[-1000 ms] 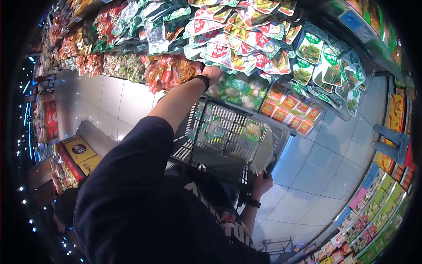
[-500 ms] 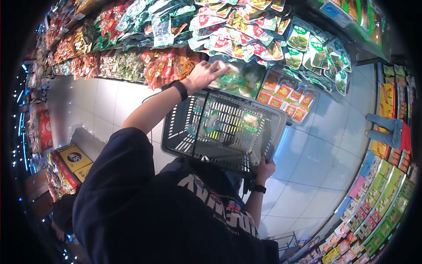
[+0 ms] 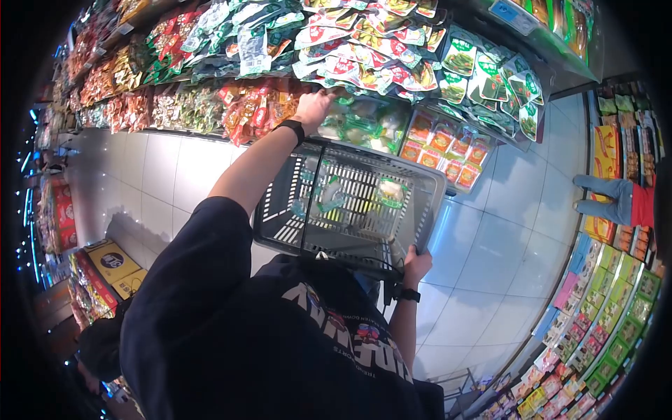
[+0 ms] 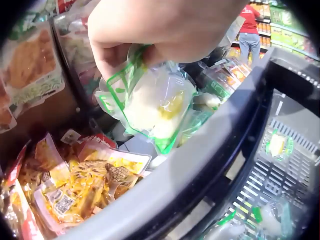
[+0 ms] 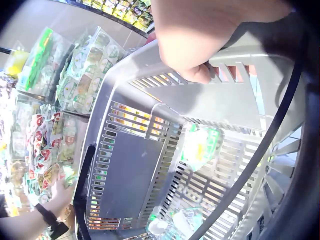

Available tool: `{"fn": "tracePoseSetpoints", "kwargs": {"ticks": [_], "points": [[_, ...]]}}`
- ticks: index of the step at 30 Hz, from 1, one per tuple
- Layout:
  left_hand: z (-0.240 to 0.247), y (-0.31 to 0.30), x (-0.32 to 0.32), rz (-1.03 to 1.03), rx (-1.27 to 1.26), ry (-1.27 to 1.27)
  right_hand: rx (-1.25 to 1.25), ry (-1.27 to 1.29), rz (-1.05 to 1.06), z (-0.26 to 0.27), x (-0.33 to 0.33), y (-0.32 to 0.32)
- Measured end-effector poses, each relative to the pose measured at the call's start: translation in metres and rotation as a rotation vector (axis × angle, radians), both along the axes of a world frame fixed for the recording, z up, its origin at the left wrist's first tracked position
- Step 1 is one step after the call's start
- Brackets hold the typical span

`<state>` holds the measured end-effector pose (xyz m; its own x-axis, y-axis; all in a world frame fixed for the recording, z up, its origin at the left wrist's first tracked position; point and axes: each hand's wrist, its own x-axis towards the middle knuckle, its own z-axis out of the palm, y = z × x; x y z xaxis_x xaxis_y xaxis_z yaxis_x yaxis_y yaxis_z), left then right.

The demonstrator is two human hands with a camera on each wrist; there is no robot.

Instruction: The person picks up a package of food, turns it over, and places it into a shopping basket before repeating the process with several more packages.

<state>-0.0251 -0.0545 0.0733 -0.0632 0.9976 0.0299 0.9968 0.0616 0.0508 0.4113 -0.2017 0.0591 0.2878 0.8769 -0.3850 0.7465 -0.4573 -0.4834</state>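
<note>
My left hand (image 3: 315, 112) pinches a clear, green-edged packet (image 4: 157, 107) with something white and a yellowish patch inside. It holds the packet just beyond the basket's far rim, at the left end of a bin of similar packets (image 3: 360, 120). With my right hand (image 3: 418, 266) I grip the right rim of a grey plastic shopping basket (image 5: 125, 80), fingers curled over the edge. Inside the basket lie a green-and-white packet (image 3: 392, 192) at the right and more clear packets (image 3: 329, 196) toward the left.
Red-and-orange snack packets (image 3: 259, 105) fill the shelf left of the bin. Boxed orange packs (image 3: 444, 147) stand to its right, with green-edged bags (image 3: 371, 49) heaped above. A person in red (image 3: 640, 203) is across the tiled aisle (image 3: 490, 245).
My left hand came up from deep among the packets, passed over the bin with its fingers spread, and is now lower at the bin's left end. My right hand stays on the basket rim.
</note>
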Motion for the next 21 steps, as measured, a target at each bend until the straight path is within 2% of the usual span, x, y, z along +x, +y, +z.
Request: {"fn": "tracePoseSetpoints", "kwargs": {"ticks": [2, 4, 6, 7, 8, 10, 13, 14, 17, 20, 21], "points": [[-0.004, 0.011, -0.002, 0.111, -0.138, 0.017, 0.051, -0.021, 0.032, -0.003, 0.002, -0.001], [-0.016, 0.015, -0.001, 0.140, -0.077, 0.015, 0.096, -0.027, 0.072, -0.007, 0.001, -0.003], [-0.028, 0.018, 0.000, 0.154, -0.161, -0.011, 0.133, 0.010, 0.054, -0.007, 0.002, 0.000], [-0.036, 0.016, -0.002, 0.152, -0.204, -0.068, 0.097, -0.048, 0.066, -0.004, 0.001, 0.002], [-0.062, 0.015, -0.008, 0.166, -0.119, -0.100, 0.095, -0.042, 0.072, -0.002, -0.001, 0.004], [-0.042, 0.018, 0.004, 0.288, -0.321, -0.177, 0.026, -0.026, -0.033, 0.001, -0.003, 0.006], [-0.034, 0.026, 0.006, 0.358, -0.424, -0.172, -0.015, 0.001, -0.059, 0.003, -0.005, 0.009], [-0.035, 0.029, 0.006, 0.360, -0.432, -0.175, -0.023, -0.003, -0.057, 0.004, -0.006, 0.010], [-0.038, 0.036, 0.002, 0.171, -0.417, -0.086, -0.036, -0.038, -0.056, 0.006, -0.007, 0.012], [-0.054, 0.044, -0.008, 0.158, -0.514, -0.076, -0.107, 0.017, -0.062, 0.007, -0.008, 0.013], [-0.033, 0.047, -0.001, 0.209, -0.572, -0.121, -0.046, 0.024, -0.059, 0.005, -0.008, 0.012]]}}
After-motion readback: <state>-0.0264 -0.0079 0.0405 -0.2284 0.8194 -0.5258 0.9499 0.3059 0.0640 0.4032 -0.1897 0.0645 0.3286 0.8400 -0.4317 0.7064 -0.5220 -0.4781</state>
